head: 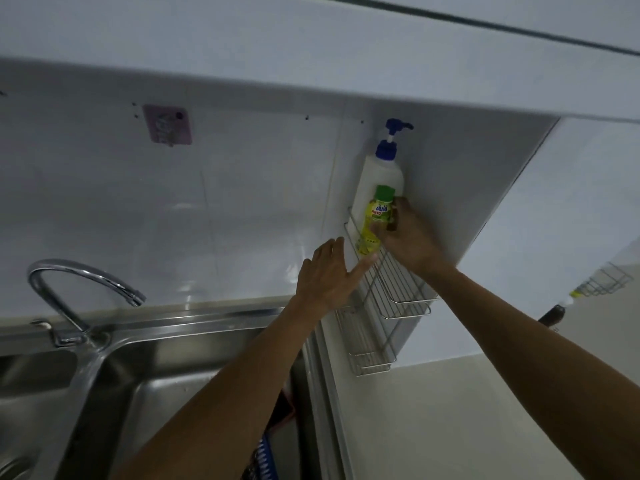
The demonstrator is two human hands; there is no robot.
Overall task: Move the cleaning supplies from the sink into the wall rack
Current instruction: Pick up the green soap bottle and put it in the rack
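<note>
wire wall rack (398,289) has a white pump bottle (381,178) and a yellow bottle (374,223) standing in it, side by side

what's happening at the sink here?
A person is loading a wire wall rack beside the sink. The right hand grips a small yellow bottle with a green cap and is setting it into the rack's upper tier, in front of a white pump bottle with a blue pump already standing there. The left hand is open, fingers reaching toward the rack's front edge near the bottle's base. The lower tier looks empty.
</note>
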